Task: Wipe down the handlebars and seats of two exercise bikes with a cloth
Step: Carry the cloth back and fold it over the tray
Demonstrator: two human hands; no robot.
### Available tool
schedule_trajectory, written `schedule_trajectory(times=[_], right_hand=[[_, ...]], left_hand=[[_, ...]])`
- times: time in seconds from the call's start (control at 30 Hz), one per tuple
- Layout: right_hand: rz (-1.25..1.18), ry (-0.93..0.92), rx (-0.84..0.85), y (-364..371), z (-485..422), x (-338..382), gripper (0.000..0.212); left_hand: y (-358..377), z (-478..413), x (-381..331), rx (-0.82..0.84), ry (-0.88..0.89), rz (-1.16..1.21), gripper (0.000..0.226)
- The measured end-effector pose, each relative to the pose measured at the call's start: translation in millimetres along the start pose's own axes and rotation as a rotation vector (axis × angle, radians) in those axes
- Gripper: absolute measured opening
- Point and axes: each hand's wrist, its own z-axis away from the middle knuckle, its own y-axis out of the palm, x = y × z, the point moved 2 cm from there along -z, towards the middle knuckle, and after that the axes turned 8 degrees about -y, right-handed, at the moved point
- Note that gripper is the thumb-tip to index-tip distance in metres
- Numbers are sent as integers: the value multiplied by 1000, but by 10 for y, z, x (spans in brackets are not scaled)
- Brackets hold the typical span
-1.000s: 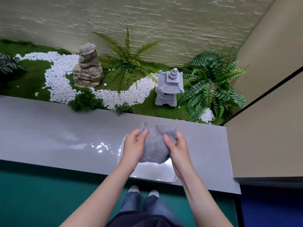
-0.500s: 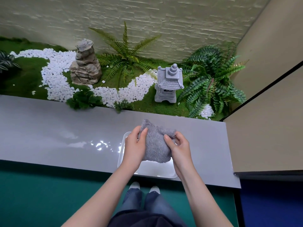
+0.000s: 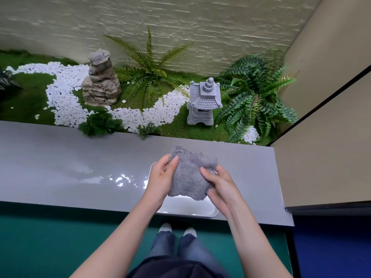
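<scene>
Still, L hand (image 3: 160, 177) & R hand (image 3: 220, 184) grip cloth (image 3: 188, 174) above tray (image 3: 190, 210).

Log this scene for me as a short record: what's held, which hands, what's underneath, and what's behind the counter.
held: grey cloth, bunched
left hand: grips the cloth's left edge
right hand: grips the cloth's right side
underneath: white tray on grey counter
behind counter: stone lantern, ferns, white pebbles
</scene>
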Motion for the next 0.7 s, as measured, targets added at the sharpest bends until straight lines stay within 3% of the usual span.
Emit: schedule_trajectory(times=[0.33, 0.5, 0.7], right_hand=[[204, -183, -199, -47, -75, -194, 22], [286, -169, -267, -140, -163, -412, 20], [379, -138, -251, -344, -306, -574, 29]], left_hand=[[29, -112, 302, -81, -121, 61, 15], [50, -224, 483, -167, -148, 39, 28], [-48, -371, 802, -167, -193, -75, 23]])
